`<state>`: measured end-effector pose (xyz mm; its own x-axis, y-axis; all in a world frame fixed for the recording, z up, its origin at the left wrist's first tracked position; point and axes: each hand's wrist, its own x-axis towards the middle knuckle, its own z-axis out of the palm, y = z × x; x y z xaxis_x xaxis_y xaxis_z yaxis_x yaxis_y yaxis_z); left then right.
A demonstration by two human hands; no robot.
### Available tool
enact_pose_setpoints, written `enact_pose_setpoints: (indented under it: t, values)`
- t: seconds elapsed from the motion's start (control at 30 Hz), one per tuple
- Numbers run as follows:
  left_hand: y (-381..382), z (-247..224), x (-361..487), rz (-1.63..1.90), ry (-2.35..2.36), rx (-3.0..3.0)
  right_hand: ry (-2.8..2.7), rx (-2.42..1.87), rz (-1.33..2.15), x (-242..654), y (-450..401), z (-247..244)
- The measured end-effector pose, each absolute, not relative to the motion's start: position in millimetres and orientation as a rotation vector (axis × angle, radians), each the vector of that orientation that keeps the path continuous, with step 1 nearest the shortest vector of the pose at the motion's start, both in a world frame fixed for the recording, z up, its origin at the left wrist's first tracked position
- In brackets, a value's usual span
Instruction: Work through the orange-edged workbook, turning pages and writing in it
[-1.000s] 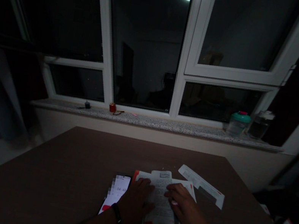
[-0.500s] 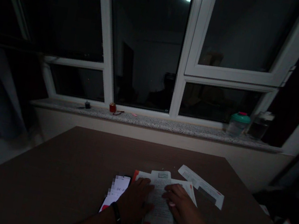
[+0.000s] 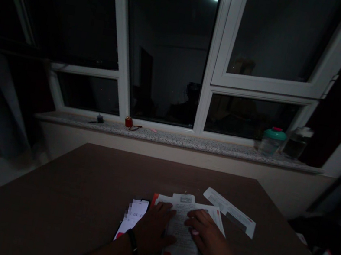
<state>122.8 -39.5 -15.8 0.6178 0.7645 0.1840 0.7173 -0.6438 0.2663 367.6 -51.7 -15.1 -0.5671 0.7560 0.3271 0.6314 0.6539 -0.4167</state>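
A narrow printed paper strip (image 3: 182, 239) with a red band at its lower end lies over a wider printed sheet (image 3: 217, 217) on the brown table. My left hand (image 3: 155, 228), a dark band on its wrist, rests along the strip's left edge with fingers stretched and thumb apart on the paper. On the opposite edge, my right hand (image 3: 206, 235) lies with its fingers loosely bent and spread, fingertips touching the strip. Beside my left wrist is a phone (image 3: 133, 217) with a lit screen, partly covered by the hand and forearm.
A loose cut piece of printed paper (image 3: 231, 213) lies to the right on the table (image 3: 109, 174). Behind, the speckled window sill (image 3: 187, 142) holds a small red jar (image 3: 128, 122), a teal-lidded container (image 3: 272, 141) and a clear bottle (image 3: 298, 142).
My left thumb has shifted slightly on the strip. Both hands otherwise stay in place on the paper.
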Motion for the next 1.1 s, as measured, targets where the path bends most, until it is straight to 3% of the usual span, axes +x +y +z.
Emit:
enact_pose_setpoints:
  t: [0.6, 0.8, 1.1]
  values:
    - [-42.9, -3.7, 124.8, 0.304, 1.232, 2.631, -2.309, -1.091, 0.398, 367.8, -52.0, -10.9]
    - [-42.0, -4.5, 124.2, 0.266, 1.245, 2.604, -1.941, -1.327, 0.597, 378.8, -39.9, -12.9]
    - [-42.6, -0.8, 124.8, 0.231, 1.241, 2.598, -1.994, -1.536, 0.582, 380.4, -33.5, -23.7]
